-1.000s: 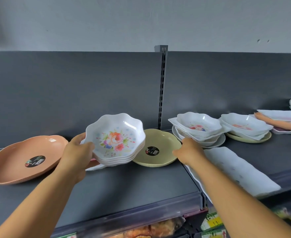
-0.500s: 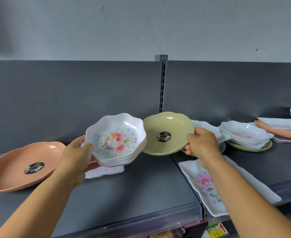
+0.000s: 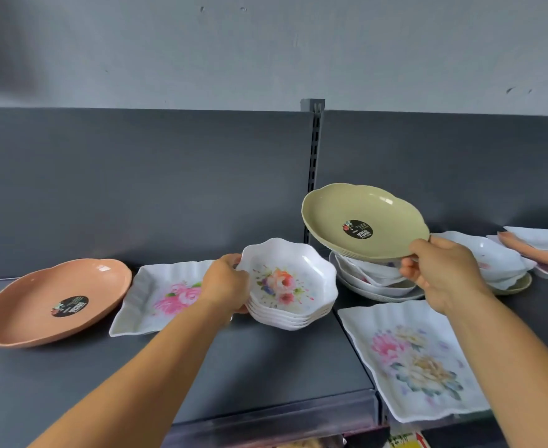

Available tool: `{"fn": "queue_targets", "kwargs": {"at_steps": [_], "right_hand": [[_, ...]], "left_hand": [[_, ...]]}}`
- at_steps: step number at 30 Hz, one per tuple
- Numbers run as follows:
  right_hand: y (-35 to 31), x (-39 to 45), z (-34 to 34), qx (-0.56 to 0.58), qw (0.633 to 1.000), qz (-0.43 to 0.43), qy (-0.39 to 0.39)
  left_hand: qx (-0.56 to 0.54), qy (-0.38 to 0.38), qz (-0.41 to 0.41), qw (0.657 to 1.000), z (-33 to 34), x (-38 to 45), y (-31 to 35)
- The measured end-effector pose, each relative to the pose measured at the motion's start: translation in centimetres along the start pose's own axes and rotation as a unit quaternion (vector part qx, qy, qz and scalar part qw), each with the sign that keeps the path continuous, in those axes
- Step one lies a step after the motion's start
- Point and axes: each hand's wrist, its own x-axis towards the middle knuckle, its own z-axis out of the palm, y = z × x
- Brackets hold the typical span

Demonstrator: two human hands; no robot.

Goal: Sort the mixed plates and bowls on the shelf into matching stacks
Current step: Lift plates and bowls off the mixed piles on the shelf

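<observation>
Raised since half a second ago: green plate, now held up over the pile at right; bowl stack lowered toward the shelf, uncovering a floral tray behind the left wrist.

Shelf: dark grey, two bays split by a slotted upright.
Large floral tray: white, rectangular, right bay, front edge overhanging the shelf lip.
Pink plate: oval, black sticker, far left, tilted on its rim.
Green plate: oval, black sticker, tilted, clear of the shelf; near rim pinched by right hand, thumb on top, fingers curled beneath.
Small floral tray: white, wavy edge, between pink plate and bowl stack.
Bowl stack: four or so white scalloped floral bowls, nested, near the bay divide; left rim gripped by left hand, fingers curled round it. Contact with shelf unclear.
Mixed pile: white bowls on a plate, directly below the green plate.
Further white bowls on a green plate, far right.
</observation>
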Motion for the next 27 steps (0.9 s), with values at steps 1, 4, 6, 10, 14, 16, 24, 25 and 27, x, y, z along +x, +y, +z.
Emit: {"fn": "queue_targets", "kwargs": {"at_steps": [1, 4, 6, 10, 14, 16, 24, 25, 27], "right_hand": [[0.2, 0.1, 0.0, 0.004, 1.000, 0.008, -0.007], [0.9, 0.1, 0.2, 0.003, 0.999, 0.018, -0.026], [1.2, 0.1, 0.4, -0.002, 0.999, 0.023, -0.039], [1.2, -0.1, 1.2, -0.014, 0.998, 0.027, -0.063], [0.9, -1.1, 3.1, -0.031, 0.994, 0.022, -0.100], [0.6, -2.0, 4.6, -0.041, 0.990, 0.017, -0.132], [0.9, -7.0, 14.0, -0.106, 0.960, -0.020, -0.257], [1.1, -7.8, 15.5, -0.101, 0.957, -0.025, -0.271], [1.6, -9.5, 18.5, -0.092, 0.949, -0.035, -0.299]], "left_hand": [[0.014, 0.008, 0.008, 1.000, 0.3, 0.3, -0.3], [0.045, 0.020, 0.021, 0.999, 0.9, 1.1, -1.2], [0.071, 0.027, 0.032, 0.997, 1.2, 1.4, -1.5], [0.166, 0.034, 0.057, 0.984, 1.5, 1.8, -1.8], [0.079, 0.034, 0.060, 0.994, 0.7, 1.6, -0.8], [-0.063, 0.034, 0.047, 0.996, -0.5, 0.6, 0.2], [0.040, 0.174, 0.132, 0.975, -9.6, -0.4, -1.0], [0.059, 0.199, 0.131, 0.970, -11.1, -0.3, -1.5], [0.079, 0.239, 0.124, 0.960, -14.3, 0.0, -2.7]]}}
